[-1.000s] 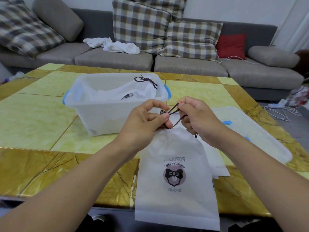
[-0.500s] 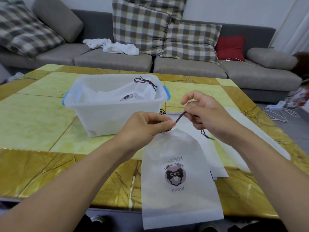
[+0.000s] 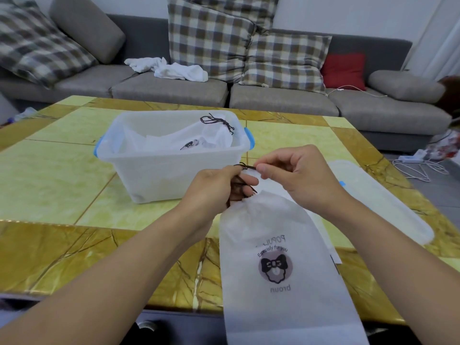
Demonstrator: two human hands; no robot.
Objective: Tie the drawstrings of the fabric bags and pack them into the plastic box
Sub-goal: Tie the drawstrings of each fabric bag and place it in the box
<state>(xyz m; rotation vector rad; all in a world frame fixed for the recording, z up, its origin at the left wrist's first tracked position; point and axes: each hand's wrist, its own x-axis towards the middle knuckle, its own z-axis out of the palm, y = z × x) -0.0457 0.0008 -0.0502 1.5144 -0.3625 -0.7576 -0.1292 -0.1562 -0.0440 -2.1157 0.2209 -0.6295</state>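
Observation:
A white fabric bag (image 3: 273,265) with a bow-and-face logo lies on the table's near edge, its mouth gathered. My left hand (image 3: 214,188) grips the dark drawstring (image 3: 245,168) at the gathered neck, fingers curled round it. My right hand (image 3: 296,175) pinches the same drawstring just right of the left hand. Behind them stands the clear plastic box (image 3: 171,170) with blue handles; a tied white bag (image 3: 196,140) with a dark cord lies inside it.
The box's clear lid (image 3: 388,207) lies flat on the table at the right. More flat white bags (image 3: 323,227) lie under the one in hand. A grey sofa (image 3: 286,98) with checked cushions runs behind the yellow marble table (image 3: 49,175).
My right hand has come back in toward the left hand, closing the gap along the drawstring. The left hand has curled tighter round the cord at the bag's neck.

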